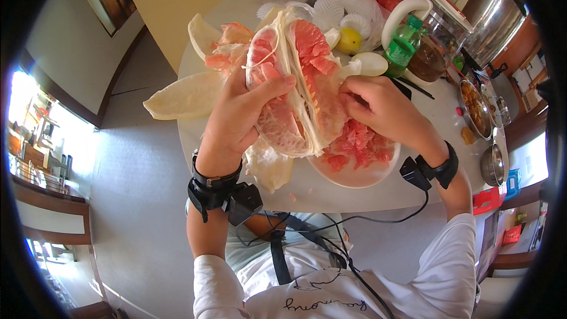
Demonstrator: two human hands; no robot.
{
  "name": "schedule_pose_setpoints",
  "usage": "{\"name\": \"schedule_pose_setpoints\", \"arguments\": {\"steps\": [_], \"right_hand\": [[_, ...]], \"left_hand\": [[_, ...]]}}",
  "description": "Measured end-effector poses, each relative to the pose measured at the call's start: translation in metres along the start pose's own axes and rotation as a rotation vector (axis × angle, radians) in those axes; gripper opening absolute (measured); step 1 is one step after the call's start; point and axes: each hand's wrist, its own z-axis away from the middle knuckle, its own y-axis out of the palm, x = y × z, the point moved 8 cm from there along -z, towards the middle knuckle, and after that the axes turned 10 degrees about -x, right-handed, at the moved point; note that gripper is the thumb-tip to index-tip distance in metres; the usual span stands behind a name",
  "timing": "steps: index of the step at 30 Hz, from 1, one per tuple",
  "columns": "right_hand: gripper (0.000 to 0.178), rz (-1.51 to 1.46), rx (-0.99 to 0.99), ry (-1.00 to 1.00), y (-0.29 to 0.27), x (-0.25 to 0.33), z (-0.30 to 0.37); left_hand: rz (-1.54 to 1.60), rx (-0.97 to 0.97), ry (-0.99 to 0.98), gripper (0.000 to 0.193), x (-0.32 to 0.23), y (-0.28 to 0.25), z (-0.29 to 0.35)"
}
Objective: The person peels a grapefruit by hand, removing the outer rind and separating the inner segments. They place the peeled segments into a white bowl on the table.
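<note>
Much loose flesh (365,149) lies on the plate (357,184), but plenty remains in the pomelo (314,91) above the surface (333,199), the left hand (236,106) with fingers clamped on it, the right hand's (384,105) curled at its edge, grip unclear.

A peeled, pink-fleshed pomelo (322,97), held lengthwise, gapes along its white pith (301,94). Loose pulp (364,147) lies beside it, perhaps partly beneath.

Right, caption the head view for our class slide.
Left hand holds a peeled pomelo, right hand at its flesh, near a plate of pulp.
</note>
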Motion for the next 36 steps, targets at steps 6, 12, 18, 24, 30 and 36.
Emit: {"name": "schedule_pose_setpoints", "arguments": {"steps": [6, 12, 18, 24, 30, 36], "right_hand": [[0.015, -0.046, -0.027, 0.12, -0.016, -0.011, 0.004], [0.019, 0.023, -0.066, -0.082, -0.01, -0.002, 0.006], [0.019, -0.066, -0.114, 0.067, -0.009, -0.008, 0.003], [0.02, 0.122, -0.068, -0.008, -0.018, -0.004, 0.006], [0.014, 0.291, -0.221, -0.131, -0.027, 0.014, 0.005], [0.008, 0.041, -0.21, 0.052, -0.035, 0.012, 0.003]], "left_hand": [[0.001, -0.064, -0.012, 0.055, 0.0, -0.006, -0.002], [-0.008, -0.036, -0.003, 0.056, 0.0, -0.003, -0.002], [-0.028, -0.006, 0.03, 0.059, -0.001, 0.003, -0.001], [-0.04, 0.016, 0.001, 0.059, 0.0, 0.002, 0.0], [-0.031, -0.014, 0.005, 0.059, 0.001, 0.003, 0.003], [-0.005, 0.019, 0.001, 0.062, -0.001, 0.007, 0.003]]}}
